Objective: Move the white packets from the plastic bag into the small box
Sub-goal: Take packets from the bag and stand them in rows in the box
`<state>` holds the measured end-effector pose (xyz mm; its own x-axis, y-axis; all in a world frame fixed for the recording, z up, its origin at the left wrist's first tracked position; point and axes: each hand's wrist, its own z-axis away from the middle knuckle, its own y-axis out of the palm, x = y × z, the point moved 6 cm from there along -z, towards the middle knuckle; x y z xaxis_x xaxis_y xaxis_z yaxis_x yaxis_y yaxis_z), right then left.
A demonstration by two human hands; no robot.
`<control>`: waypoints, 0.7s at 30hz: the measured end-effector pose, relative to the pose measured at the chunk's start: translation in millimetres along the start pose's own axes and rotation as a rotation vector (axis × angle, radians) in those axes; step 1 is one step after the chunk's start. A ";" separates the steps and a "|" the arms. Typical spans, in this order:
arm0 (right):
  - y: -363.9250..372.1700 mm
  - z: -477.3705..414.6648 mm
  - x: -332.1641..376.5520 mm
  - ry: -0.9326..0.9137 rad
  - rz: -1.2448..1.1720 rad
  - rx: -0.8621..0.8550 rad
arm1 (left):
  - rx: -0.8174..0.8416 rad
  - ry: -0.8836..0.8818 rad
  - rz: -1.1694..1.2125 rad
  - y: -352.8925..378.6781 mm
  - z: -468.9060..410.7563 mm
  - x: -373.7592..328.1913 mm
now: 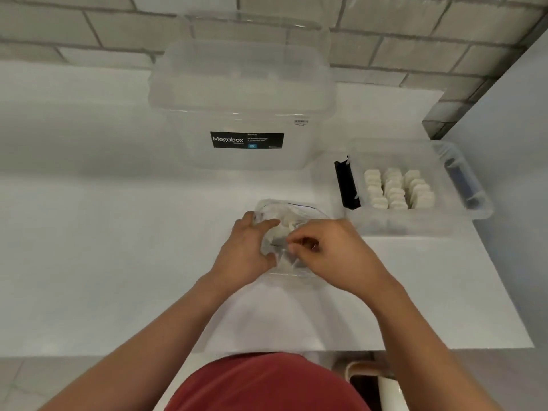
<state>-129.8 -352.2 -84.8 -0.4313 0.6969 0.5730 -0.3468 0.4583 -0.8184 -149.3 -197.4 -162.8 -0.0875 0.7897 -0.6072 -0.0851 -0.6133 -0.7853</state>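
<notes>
A clear plastic bag point(292, 210) lies on the white table in front of me with a few white packets point(286, 228) inside it. My left hand point(247, 250) grips the bag's left side, fingers and thumb curled round the plastic. My right hand point(329, 252) reaches into the bag from the right, its fingers curled and pinching at a white packet. To the right stands the small clear box point(462, 215), holding three rows of white packets point(398, 189).
A large clear Megabox bin point(241, 99) stands at the back centre against a brick wall. A black item point(345, 185) leans at the small box's left end. The table's front edge point(415, 348) is near my body, and a chair back point(373, 378) shows below it.
</notes>
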 end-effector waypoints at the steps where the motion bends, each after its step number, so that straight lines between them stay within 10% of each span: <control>1: 20.5 -4.1 -6.4 0.030 0.145 0.048 | -0.005 0.008 -0.019 -0.6 1.4 -0.7; 21: 75.6 -21.7 -5.2 0.140 0.360 0.220 | 0.113 0.138 0.003 -10.8 21.3 12.1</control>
<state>-135.7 -309.2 -150.6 -0.4456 0.8654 0.2292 -0.3705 0.0547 -0.9272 -170.6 -181.6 -159.1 0.0488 0.7776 -0.6268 -0.1964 -0.6079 -0.7694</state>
